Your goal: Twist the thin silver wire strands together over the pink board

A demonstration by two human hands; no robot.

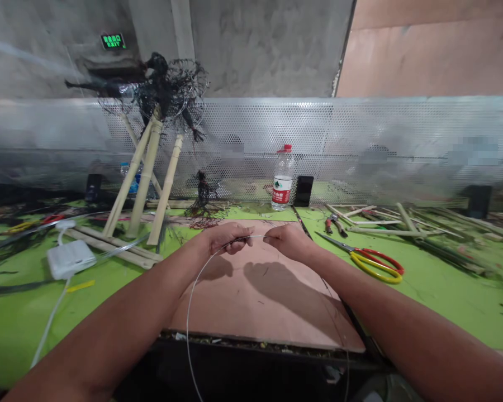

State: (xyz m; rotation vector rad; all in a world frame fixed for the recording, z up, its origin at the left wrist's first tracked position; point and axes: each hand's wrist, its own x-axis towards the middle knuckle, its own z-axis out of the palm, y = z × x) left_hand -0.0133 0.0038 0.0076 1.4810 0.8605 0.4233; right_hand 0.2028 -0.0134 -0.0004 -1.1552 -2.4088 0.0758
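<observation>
A thin silvery wire [188, 312] runs between my two hands above a pinkish board [230, 304]. My left hand [230, 237] is closed on it, thumb and fingers pinching the wire. My right hand [291, 241] grips the same wire a short way to the right, fingers curled and partly hidden behind the back of the hand. A short straight piece of wire shows between the fingertips. From my left hand the wire curves down in a long arc past the board's front edge. A fainter strand drops on the right below my right forearm.
Scissors [377, 263] with red and yellow handles lie right of the board, near pliers [335, 224]. A water bottle [281, 181] and a dark phone [303, 191] stand at the back. Bamboo pieces [145, 178] and a white adapter [71, 258] are on the left; stalks [406, 220] lie right.
</observation>
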